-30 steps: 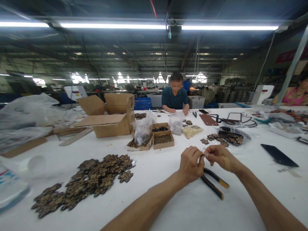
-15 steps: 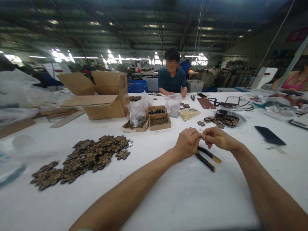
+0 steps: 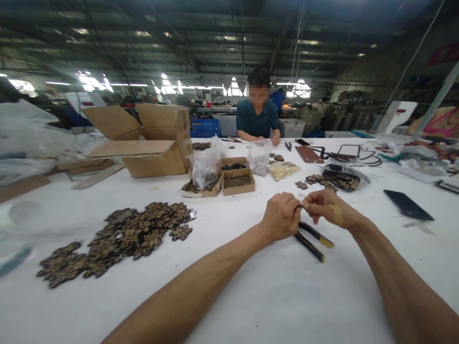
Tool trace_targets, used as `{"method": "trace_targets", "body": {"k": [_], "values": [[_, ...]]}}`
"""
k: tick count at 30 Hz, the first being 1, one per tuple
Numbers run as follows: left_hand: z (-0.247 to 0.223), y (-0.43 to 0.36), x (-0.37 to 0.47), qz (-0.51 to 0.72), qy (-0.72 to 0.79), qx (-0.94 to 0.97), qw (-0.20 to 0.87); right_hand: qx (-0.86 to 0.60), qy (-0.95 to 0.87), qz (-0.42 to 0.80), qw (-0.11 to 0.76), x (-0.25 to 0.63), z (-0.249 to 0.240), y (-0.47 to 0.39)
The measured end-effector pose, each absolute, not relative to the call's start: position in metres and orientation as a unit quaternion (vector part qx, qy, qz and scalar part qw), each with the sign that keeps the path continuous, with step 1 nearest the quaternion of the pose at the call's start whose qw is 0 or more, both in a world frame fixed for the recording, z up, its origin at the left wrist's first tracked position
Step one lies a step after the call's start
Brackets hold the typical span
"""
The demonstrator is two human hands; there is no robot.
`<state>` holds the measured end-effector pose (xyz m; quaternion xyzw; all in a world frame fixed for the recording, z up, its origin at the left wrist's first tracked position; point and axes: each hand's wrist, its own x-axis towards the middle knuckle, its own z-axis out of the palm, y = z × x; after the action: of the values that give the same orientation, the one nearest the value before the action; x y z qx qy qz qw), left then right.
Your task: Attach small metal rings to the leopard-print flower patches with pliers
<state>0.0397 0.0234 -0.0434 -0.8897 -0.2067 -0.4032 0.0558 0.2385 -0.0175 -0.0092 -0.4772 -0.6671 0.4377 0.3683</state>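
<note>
My left hand is closed, its fingertips pinching something small and dark at the edge of the fist. Close beside it, the fingers of my right hand are pressed together at that same spot; what they hold is too small to name. A tan plaster sits near the right thumb. Pliers with black and yellow handles stick out below my left hand. Their jaws are hidden, and I cannot tell whether that hand touches them. To the left lies a pile of flower-shaped leopard-print pieces.
Two small boxes of metal studs and dark bits stand ahead, by a plastic bag. Further left is an open carton. A bag of pale pieces and a black phone lie rightward. A co-worker sits opposite.
Both hands stay together in nearly the same pinch. The view has shifted slightly, and the pliers' handles appear a little lower and further right.
</note>
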Motion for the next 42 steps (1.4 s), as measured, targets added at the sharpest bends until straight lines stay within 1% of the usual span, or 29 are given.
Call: {"method": "trace_targets", "body": {"k": [5,9,14,16,21,24,26,28,31,33,35,37,39,41,42], "values": [[-0.042,0.021,0.039,-0.411,-0.222,-0.881,0.074,-0.473,-0.672,0.434,0.368,0.234,-0.007,-0.018],[-0.042,0.022,0.038,-0.401,-0.211,-0.889,0.064,-0.480,-0.684,0.415,0.361,0.235,-0.011,-0.018],[-0.042,0.024,0.037,-0.402,-0.187,-0.895,0.046,-0.471,-0.677,0.443,0.351,0.236,-0.011,-0.018],[-0.042,0.023,0.037,-0.421,-0.195,-0.885,0.037,-0.463,-0.672,0.449,0.363,0.233,-0.011,-0.017],[-0.038,0.019,0.036,-0.462,-0.223,-0.858,0.022,-0.449,-0.647,0.442,0.430,0.220,-0.015,-0.017],[-0.035,0.020,0.032,-0.459,-0.218,-0.861,0.032,-0.454,-0.649,0.429,0.434,0.218,-0.016,-0.016],[-0.034,0.023,0.028,-0.457,-0.215,-0.862,0.041,-0.473,-0.669,0.396,0.415,0.223,-0.017,-0.015],[-0.032,0.027,0.025,-0.459,-0.214,-0.861,0.047,-0.504,-0.707,0.325,0.375,0.230,-0.020,-0.014],[-0.029,0.032,0.019,-0.466,-0.219,-0.856,0.051,-0.549,-0.757,0.233,0.268,0.239,-0.029,-0.016],[-0.026,0.036,0.015,-0.472,-0.224,-0.851,0.056,-0.567,-0.773,0.214,0.186,0.238,-0.036,-0.020],[-0.023,0.039,0.011,-0.481,-0.231,-0.844,0.063,-0.578,-0.779,0.203,0.131,0.232,-0.043,-0.024],[-0.019,0.043,0.006,-0.494,-0.237,-0.834,0.069,-0.583,-0.782,0.193,0.110,0.223,-0.048,-0.025],[-0.015,0.047,0.001,-0.509,-0.235,-0.825,0.074,-0.586,-0.779,0.194,0.116,0.216,-0.050,-0.025],[-0.009,0.051,-0.004,-0.524,-0.233,-0.816,0.076,-0.592,-0.758,0.227,0.150,0.216,-0.051,-0.021],[-0.006,0.052,-0.006,-0.531,-0.234,-0.811,0.077,-0.594,-0.739,0.265,0.175,0.217,-0.051,-0.019]]}}
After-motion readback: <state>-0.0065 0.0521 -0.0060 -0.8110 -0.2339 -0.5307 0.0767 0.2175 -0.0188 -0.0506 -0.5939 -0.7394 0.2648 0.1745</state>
